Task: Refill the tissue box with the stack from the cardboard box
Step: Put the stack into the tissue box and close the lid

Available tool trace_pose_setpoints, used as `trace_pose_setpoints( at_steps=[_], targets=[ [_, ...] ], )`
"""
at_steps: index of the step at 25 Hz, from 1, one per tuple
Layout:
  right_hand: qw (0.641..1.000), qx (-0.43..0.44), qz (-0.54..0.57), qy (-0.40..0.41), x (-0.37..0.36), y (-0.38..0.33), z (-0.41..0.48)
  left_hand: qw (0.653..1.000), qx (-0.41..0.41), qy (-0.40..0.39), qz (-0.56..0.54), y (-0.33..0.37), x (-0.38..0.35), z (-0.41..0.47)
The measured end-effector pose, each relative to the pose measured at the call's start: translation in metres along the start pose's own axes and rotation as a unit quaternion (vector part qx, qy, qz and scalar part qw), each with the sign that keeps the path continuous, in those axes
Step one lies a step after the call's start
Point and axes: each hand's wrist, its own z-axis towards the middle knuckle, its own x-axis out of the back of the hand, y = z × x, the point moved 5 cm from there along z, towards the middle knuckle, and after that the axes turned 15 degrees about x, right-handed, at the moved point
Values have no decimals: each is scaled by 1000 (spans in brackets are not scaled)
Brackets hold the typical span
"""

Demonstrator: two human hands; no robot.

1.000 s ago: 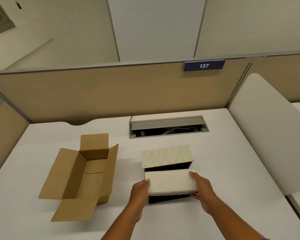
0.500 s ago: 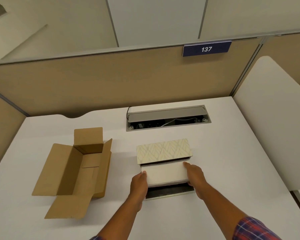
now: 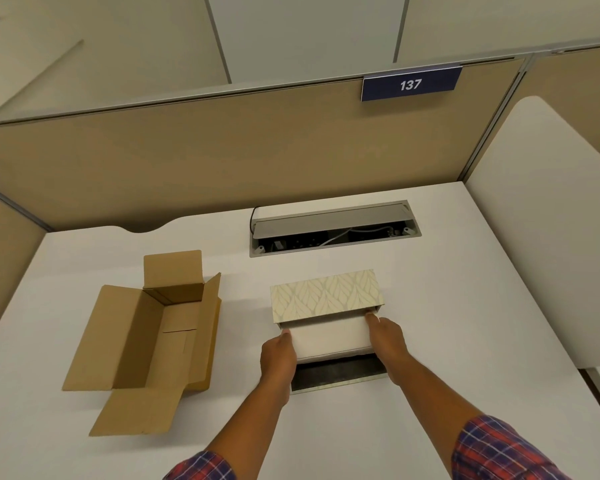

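Both hands clamped on white tissue stack [image 3: 329, 336]: left hand [image 3: 277, 355] gripping its left end, right hand [image 3: 388, 341] its right end, fingers pressed flat. Stack partly inside leaf-patterned tissue box [image 3: 326, 294], far edge under lid beyond fingertips. Box's dark open base [image 3: 336, 375] showing below wrists. Left of left hand, cardboard box [image 3: 146, 341], flaps open, empty. All on white desk [image 3: 447, 306].

The only readable text is the number "137", in white slanted digits on a dark blue sign [image 3: 410, 84]. The sign hangs from the top rail of the tan partition [image 3: 222, 154] behind the surface. No other print, label or brand can be made out anywhere.
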Motion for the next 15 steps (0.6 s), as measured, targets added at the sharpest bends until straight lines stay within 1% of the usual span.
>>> trace_pose_setpoints(
  at_steps=[3, 6, 11, 15],
  targets=[
    [1000, 9, -15, 4, 0, 1, 1, 1000, -1, 1, 8, 0, 0, 0],
    [998, 18, -56, 7, 0, 1, -1, 1000, -13, 7, 21, 2, 1, -1],
    [995, 38, -90, -2, 1, 3, -4, 998, -41, -23, 35, 3, 0, -4],
    [994, 45, -97, -15, 1, 7, -4, 998, -42, -29, 45, 7, 1, -1]
  ],
)
